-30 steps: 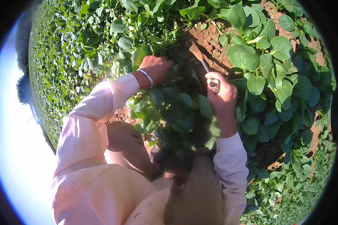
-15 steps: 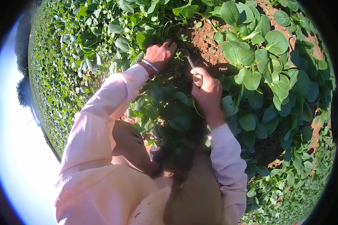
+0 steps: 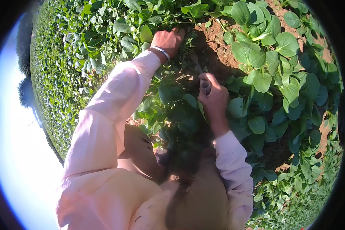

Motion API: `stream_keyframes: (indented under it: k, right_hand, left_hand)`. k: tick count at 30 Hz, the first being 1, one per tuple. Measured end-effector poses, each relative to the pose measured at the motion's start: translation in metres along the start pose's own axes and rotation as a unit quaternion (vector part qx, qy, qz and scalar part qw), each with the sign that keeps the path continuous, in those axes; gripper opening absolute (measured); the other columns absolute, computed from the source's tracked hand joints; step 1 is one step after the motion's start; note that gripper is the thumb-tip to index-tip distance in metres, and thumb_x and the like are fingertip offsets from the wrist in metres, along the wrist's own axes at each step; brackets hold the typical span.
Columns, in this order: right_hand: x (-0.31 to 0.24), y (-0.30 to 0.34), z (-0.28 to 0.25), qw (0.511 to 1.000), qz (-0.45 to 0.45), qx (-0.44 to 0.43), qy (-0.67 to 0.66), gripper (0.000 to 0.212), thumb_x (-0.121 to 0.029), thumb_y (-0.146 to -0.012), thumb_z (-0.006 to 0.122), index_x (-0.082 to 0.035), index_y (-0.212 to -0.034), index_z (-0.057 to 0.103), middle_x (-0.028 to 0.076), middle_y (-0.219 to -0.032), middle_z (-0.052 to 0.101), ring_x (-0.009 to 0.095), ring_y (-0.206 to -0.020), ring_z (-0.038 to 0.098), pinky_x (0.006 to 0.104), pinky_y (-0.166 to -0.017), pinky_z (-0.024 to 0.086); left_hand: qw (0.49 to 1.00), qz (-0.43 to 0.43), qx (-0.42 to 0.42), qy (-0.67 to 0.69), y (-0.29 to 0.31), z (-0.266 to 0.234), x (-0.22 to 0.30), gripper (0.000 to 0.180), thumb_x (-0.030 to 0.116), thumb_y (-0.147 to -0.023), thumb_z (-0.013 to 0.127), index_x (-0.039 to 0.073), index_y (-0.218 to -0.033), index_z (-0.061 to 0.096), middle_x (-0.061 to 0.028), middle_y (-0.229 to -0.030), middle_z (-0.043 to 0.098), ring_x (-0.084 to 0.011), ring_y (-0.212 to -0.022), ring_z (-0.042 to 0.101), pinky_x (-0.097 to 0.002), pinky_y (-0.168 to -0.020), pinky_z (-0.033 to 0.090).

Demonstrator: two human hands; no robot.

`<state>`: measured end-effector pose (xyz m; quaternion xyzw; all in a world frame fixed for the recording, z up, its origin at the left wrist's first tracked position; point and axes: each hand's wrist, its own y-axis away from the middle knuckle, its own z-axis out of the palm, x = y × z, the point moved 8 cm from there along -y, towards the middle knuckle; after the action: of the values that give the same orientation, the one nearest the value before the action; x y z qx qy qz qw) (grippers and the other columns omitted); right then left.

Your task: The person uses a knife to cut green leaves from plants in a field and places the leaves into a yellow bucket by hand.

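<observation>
My left hand (image 3: pixel 168 41), with a light band at its wrist, reaches into low green weeds (image 3: pixel 188 42) beside bare soil. Its fingers are curled closed, and their tips and whatever they grip are hidden among the stems. Slightly nearer and to the right, my right hand (image 3: pixel 215 99) is closed round the handle of a small weeding tool (image 3: pixel 205 87). The tool's thin metal shank (image 3: pixel 198 66) points away from me, low over shaded soil near the weeds. Shadow makes its far end hard to see.
Large broad-leaved plants (image 3: pixel 270 63) grow right of my right hand. Reddish crumbly soil (image 3: pixel 216 44) shows between them and the weeds. Dense small-leaved growth (image 3: pixel 76 50) spreads on the left. Shaded leafy plants (image 3: pixel 176 103) stand between my forearms, close to my knees.
My left hand has moved a little farther away and to the right. My right hand has shifted slightly nearer, drawing the tool back with it.
</observation>
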<state>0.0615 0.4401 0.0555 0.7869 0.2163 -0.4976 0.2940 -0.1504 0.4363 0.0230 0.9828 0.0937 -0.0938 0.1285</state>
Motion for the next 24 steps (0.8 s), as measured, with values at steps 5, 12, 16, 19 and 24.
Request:
stream_keyframes:
  k: [5,12,16,19,24]
  right_hand:
    - [0.003,-0.029,0.018,0.996,-0.046,0.053,0.052,0.024,-0.006,-0.076,0.063,-0.010,-0.099,0.061,0.014,-0.077,0.067,0.037,-0.074,0.065,0.0455,-0.064,0.050]
    - [0.011,-0.059,0.014,0.996,-0.001,0.031,-0.086,0.013,-0.003,-0.079,0.064,-0.008,-0.091,0.066,0.012,-0.075,0.067,0.025,-0.068,0.067,0.0323,-0.065,0.051]
    - [0.016,-0.027,-0.003,0.993,-0.043,0.056,-0.096,0.021,0.002,-0.079,0.064,-0.011,-0.095,0.064,0.011,-0.072,0.065,0.024,-0.064,0.067,0.0297,-0.061,0.050]
    - [0.008,-0.018,-0.005,0.998,-0.036,0.041,-0.041,0.024,-0.001,-0.077,0.066,-0.014,-0.097,0.062,0.008,-0.067,0.064,0.023,-0.063,0.068,0.0320,-0.058,0.050]
    - [-0.012,-0.035,0.003,0.996,-0.091,0.023,-0.007,0.027,0.001,-0.075,0.066,-0.013,-0.099,0.063,0.010,-0.068,0.065,0.029,-0.066,0.067,0.0342,-0.059,0.050]
  left_hand:
    - [0.999,-0.011,0.005,0.036,-0.010,-0.003,0.006,0.025,0.014,-0.079,0.058,0.011,-0.103,0.059,-0.0132,-0.106,0.062,-0.0346,-0.073,0.066,-0.0453,-0.063,0.054]
    - [0.971,-0.136,-0.015,0.194,0.025,-0.012,-0.068,0.029,0.015,-0.072,0.067,0.006,-0.100,0.064,-0.0174,-0.088,0.068,-0.0363,-0.085,0.066,-0.0417,-0.076,0.054]
    - [0.881,-0.127,0.159,0.427,0.074,-0.026,-0.109,0.042,0.005,-0.075,0.069,0.003,-0.116,0.060,-0.0181,-0.115,0.062,-0.0368,-0.100,0.061,-0.0354,-0.085,0.050]
    - [0.927,-0.042,0.252,0.276,0.098,-0.061,-0.101,0.045,0.007,-0.071,0.073,0.003,-0.114,0.059,-0.0163,-0.128,0.054,-0.0369,-0.111,0.056,-0.0391,-0.091,0.045]
    - [0.973,0.044,0.179,0.138,0.095,-0.089,-0.062,0.048,0.010,-0.062,0.072,0.005,-0.107,0.058,-0.0143,-0.122,0.057,-0.0339,-0.102,0.057,-0.0417,-0.087,0.041]
